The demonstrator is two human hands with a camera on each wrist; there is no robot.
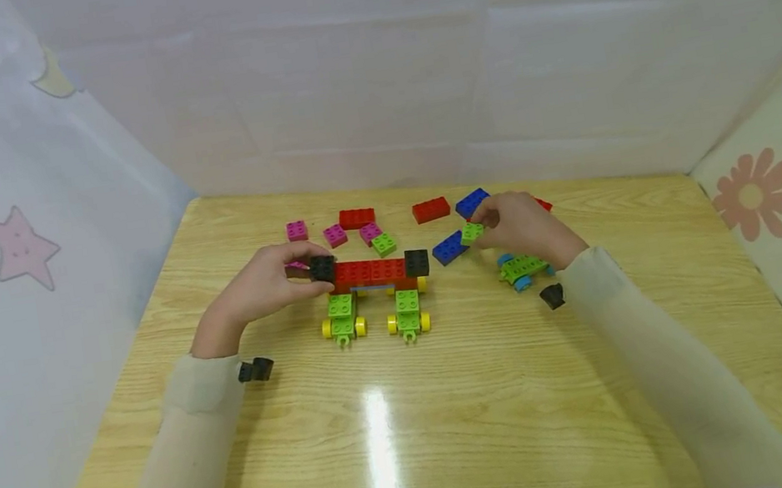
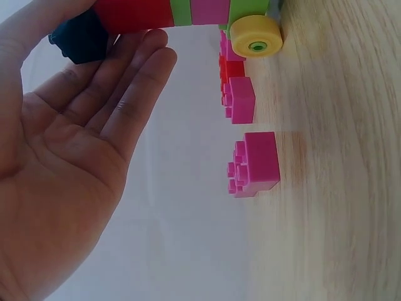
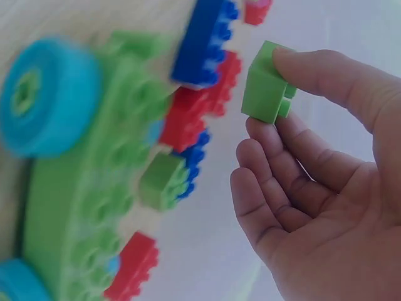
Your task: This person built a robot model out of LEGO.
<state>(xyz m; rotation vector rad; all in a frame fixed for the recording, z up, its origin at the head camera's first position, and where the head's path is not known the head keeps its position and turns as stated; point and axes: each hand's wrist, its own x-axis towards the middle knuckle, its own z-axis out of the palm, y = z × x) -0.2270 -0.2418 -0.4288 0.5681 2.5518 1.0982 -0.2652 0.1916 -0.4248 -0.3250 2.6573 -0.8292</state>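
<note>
My left hand [image 1: 257,288] holds a black brick [image 1: 322,268] at the left end of a built brick vehicle, thumb on the near side and fingers behind. Red bricks [image 1: 370,271] run along its top to another black brick [image 1: 417,263] on the right. Underneath are two green wheeled bases [image 1: 408,321] with yellow wheels. Between thumb and fingers, my right hand [image 1: 523,226] pinches a small green brick [image 3: 263,84], raised above the loose bricks. Below that hand stands a green base with blue wheels [image 1: 522,266].
Pink bricks [image 1: 296,230], red bricks [image 1: 431,210], blue bricks [image 1: 450,248] and a loose green brick [image 1: 383,244] lie toward the back of the wooden table [image 1: 492,414]. Small black pieces [image 1: 256,370] lie by the left sleeve, and another black piece [image 1: 552,296] by the right.
</note>
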